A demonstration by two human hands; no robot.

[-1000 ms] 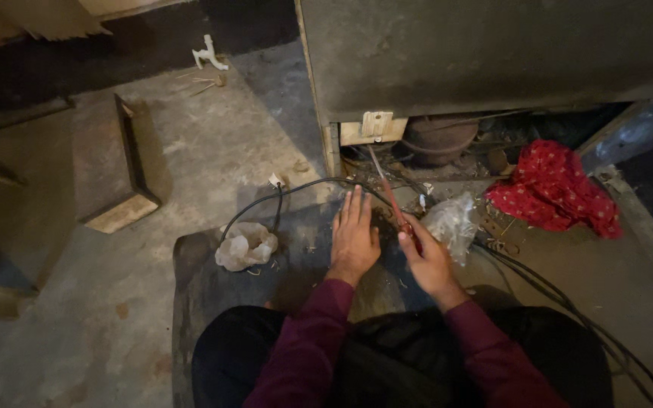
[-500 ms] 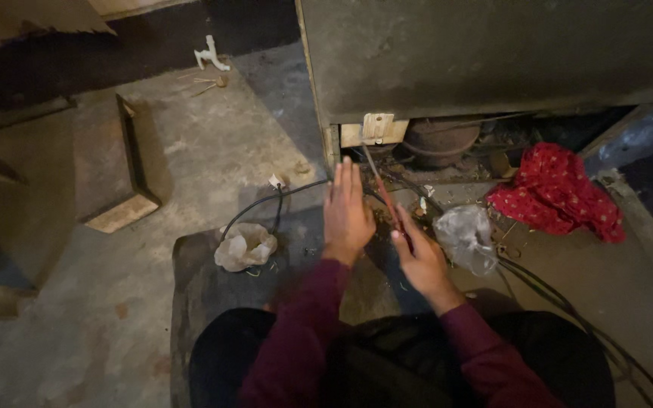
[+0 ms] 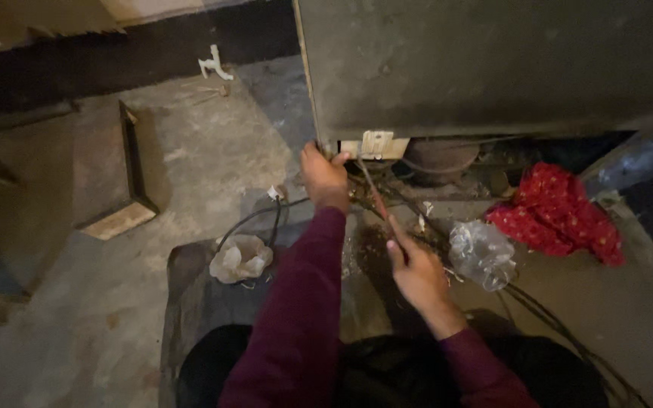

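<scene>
On the dusty concrete floor point(image 3: 213, 151) at frame centre, our left hand point(image 3: 325, 177) grips the grey metal cabinet's lower corner point(image 3: 326, 143) while our right hand point(image 3: 416, 268) clasps a thin red-handled rod point(image 3: 376, 198) probing underneath, work seemingly midway.

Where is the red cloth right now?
In the head view, the red cloth lies on the floor at the right, under the grey cabinet, just right of the clear plastic bag.

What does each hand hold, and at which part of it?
The right hand holds a thin red-handled tool by its lower handle end. The left hand rests at the lower corner of the metal cabinet; any grip cannot be told.
</scene>
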